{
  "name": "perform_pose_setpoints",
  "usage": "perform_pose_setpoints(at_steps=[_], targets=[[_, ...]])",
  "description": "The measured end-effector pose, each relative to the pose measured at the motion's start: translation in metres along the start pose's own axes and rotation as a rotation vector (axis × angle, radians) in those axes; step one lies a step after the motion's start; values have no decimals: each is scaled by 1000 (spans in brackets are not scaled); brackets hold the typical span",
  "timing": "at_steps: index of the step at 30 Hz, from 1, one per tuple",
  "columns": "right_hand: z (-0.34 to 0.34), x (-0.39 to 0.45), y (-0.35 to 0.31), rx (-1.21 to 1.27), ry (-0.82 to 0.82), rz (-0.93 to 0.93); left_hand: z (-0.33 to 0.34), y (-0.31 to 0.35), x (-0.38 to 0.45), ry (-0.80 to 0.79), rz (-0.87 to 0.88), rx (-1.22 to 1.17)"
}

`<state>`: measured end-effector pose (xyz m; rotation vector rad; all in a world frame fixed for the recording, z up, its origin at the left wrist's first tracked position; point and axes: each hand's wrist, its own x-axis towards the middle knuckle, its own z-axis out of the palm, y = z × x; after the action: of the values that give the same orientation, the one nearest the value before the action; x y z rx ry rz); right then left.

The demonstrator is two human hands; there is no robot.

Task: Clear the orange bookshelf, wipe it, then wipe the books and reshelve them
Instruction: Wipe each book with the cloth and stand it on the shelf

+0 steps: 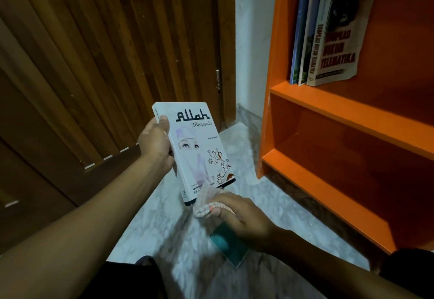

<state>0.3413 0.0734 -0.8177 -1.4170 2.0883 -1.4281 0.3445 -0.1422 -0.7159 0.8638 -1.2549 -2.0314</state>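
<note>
Head view: left hand (156, 145) holds white book (199, 150) above floor; right hand (244, 219) grips cloth (206, 204) at its lower edge. Book-wiping step; next, reshelving beside shelved books (326, 38).

- We see a brown slatted wooden door (98, 64) at left
- white plastered wall strip (252, 40) between door and shelf
- pale grey marbled tile floor (152, 228) below
- dark stone skirting (250, 116) along the wall's foot
</note>
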Motion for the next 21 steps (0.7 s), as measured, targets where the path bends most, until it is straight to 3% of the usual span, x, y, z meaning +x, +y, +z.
perform_pose_setpoints(at_steps=[4,8,11,17,21], targets=[[-1,-3,15,7,-45,296,-2,4,-3,-56,78,43],[-21,7,13,214,185,522,-3,7,-10,-206,146,195],[-42,16,12,314,268,567,-2,7,-14,-321,141,257],[-64,23,13,623,187,516,9,7,-29,-502,120,306],[-71,24,4,705,235,489,11,13,-36,-552,147,337]])
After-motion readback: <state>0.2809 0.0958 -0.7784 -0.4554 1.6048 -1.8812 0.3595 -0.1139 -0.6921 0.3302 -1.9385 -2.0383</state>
